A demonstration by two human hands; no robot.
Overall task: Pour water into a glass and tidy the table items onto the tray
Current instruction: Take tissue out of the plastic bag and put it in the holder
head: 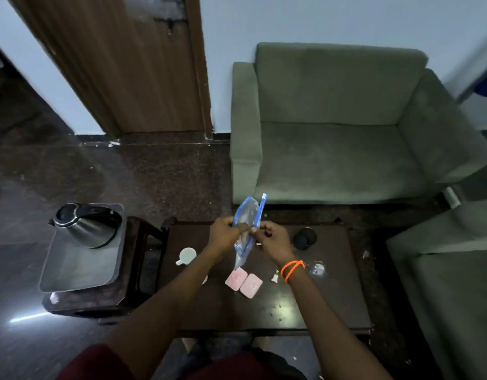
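Dim room, dark stone floor, grey-green sofa [346,127] at 12 o'clock beyond a dark wooden tabletop [291,305]. Both hands raised over the tabletop's far half, holding a clear zip bag [246,229] with blue edging upright between them. Left hand [226,235] with its grip pinching the bag's left edge; right hand [272,238] with fingers pressed together on the bag's right edge, orange bracelet [291,270] at the wrist. Below the bag, toward 6 o'clock, two pink pads [243,282] lying side by side, touching. White cup [187,255] at 9 o'clock of the hands, dark glass [305,238] at 3 o'clock. Steel kettle [86,224] on a grey tray [78,270], on a side stool well out at 9 o'clock.
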